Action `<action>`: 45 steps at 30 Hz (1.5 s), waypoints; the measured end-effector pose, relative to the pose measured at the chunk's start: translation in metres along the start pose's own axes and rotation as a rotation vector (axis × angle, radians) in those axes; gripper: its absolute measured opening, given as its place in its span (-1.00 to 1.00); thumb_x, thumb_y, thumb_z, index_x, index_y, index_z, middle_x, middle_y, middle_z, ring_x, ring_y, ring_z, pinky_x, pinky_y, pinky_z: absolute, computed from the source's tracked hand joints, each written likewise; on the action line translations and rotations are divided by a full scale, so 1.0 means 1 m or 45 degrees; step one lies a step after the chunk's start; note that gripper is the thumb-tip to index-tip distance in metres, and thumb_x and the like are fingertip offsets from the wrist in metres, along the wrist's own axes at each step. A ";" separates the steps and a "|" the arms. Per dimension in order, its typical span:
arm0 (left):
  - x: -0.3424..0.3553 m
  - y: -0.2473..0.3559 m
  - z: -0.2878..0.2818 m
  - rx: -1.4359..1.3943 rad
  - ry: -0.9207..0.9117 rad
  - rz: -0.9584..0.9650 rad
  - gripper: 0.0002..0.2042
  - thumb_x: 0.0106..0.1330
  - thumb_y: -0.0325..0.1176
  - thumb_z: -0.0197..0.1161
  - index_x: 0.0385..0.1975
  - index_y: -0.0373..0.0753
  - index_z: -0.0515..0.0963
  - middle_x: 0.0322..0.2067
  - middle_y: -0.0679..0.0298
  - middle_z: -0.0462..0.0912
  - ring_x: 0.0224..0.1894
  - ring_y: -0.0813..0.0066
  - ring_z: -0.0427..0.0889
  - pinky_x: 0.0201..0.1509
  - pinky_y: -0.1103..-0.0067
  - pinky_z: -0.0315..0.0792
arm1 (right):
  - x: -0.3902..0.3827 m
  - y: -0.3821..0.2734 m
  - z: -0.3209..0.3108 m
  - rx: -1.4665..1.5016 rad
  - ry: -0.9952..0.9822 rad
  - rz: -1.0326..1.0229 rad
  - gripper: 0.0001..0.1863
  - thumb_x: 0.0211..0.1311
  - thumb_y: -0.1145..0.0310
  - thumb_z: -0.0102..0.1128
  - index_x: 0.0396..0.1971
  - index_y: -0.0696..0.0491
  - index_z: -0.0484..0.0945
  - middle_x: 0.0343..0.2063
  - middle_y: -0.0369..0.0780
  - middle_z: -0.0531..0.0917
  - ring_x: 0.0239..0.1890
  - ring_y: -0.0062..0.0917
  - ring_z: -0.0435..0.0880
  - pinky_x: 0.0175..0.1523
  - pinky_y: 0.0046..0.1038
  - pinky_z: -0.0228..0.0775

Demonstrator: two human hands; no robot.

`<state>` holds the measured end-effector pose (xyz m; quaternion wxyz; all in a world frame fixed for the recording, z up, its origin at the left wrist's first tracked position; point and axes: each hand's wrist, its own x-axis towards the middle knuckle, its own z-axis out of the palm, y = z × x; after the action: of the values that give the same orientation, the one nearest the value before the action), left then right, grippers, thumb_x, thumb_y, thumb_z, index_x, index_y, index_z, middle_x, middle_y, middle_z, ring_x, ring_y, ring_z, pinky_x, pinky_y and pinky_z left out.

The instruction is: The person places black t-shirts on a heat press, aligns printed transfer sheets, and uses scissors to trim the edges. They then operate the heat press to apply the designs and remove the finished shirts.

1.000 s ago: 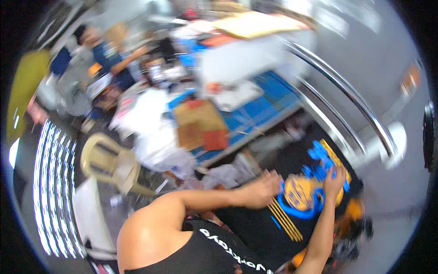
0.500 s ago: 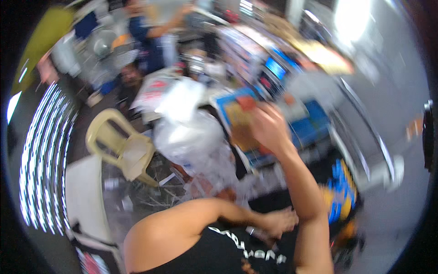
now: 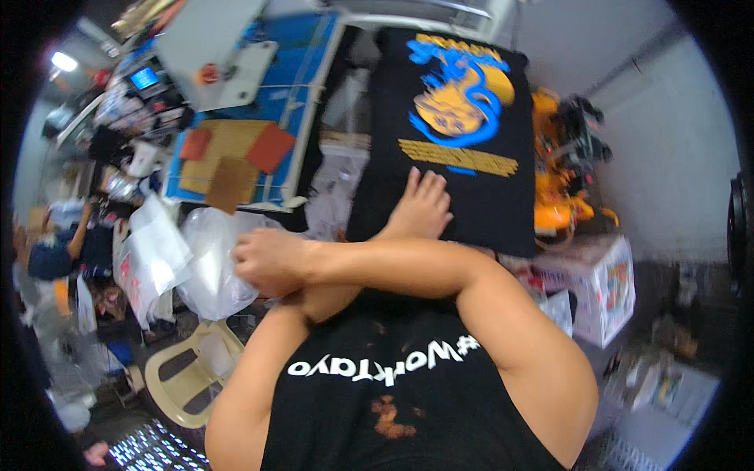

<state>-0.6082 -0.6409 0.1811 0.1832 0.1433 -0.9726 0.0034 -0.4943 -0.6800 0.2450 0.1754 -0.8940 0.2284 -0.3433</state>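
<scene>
My left hand (image 3: 420,206) lies on the lower part of a black shirt (image 3: 487,206), its fingers spread. The shirt is laid out flat and bears a blue and yellow print. My right forearm crosses over my left arm. At its end my right hand (image 3: 271,261) is closed, beside a clear plastic bag (image 3: 208,255); anything inside its fingers is hidden. Just beyond that hand, a brown square piece (image 3: 230,186) overlaps a tan sheet (image 3: 224,137) with two red pieces, all on a blue-topped table (image 3: 292,90).
A white panel (image 3: 208,47) rests over the table's far part. Orange machinery (image 3: 554,200) and a printed box (image 3: 605,294) stand right of the shirt, near a pale wall (image 3: 652,157). A beige plastic chair (image 3: 169,381) is lower left. Another person (image 3: 59,251) is at far left.
My view has swung right, bringing the shirt into sight. My left hand has come onto it. My right hand has moved off the tan sheet, nearer me by the plastic bag.
</scene>
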 end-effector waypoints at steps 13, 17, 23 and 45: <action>-0.307 -0.070 -0.006 -0.417 0.147 -1.009 -0.49 0.39 -0.10 0.18 0.28 -0.22 0.45 0.26 -0.05 0.49 0.30 -0.06 0.45 0.40 0.19 0.31 | 0.184 0.060 -0.067 -0.471 0.176 -0.339 -0.88 0.05 0.49 0.30 -0.39 0.17 0.61 -0.12 -0.04 0.59 0.00 -0.08 0.52 0.14 -0.12 0.40; -0.504 -0.013 -0.022 -0.759 0.130 -2.400 -0.63 0.31 -0.17 0.18 0.01 -0.23 0.65 0.03 -0.02 0.68 0.08 -0.04 0.64 0.14 0.22 0.50 | 0.226 0.100 -0.070 -0.853 0.375 -0.213 -0.76 0.05 0.47 0.30 -0.23 0.16 0.58 -0.05 -0.05 0.56 0.07 -0.11 0.49 0.15 -0.06 0.37; -0.696 0.209 0.015 -0.256 0.317 -3.631 -0.67 0.21 -0.20 0.19 -0.18 -0.29 0.71 -0.10 -0.06 0.73 -0.02 -0.11 0.70 0.03 0.18 0.56 | 0.255 0.123 -0.037 -1.301 0.430 0.129 -0.74 0.08 0.35 0.25 -0.22 0.11 0.60 -0.14 -0.13 0.61 0.01 -0.20 0.52 0.11 -0.13 0.36; -0.354 -0.070 -0.217 -0.652 0.671 -1.165 -0.71 0.42 -0.33 0.20 0.03 -0.33 0.60 -0.04 0.05 0.68 0.03 0.12 0.67 0.13 0.37 0.51 | 0.265 0.121 -0.016 -0.961 0.002 0.720 -0.62 0.17 0.33 0.10 -0.03 0.21 0.51 -0.19 0.09 0.73 -0.12 -0.03 0.75 0.02 -0.09 0.58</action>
<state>-0.1958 -0.5975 0.2541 0.4305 0.4942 -0.7032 -0.2755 -0.3652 -0.9235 0.3413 -0.0755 -0.7978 0.5718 -0.1759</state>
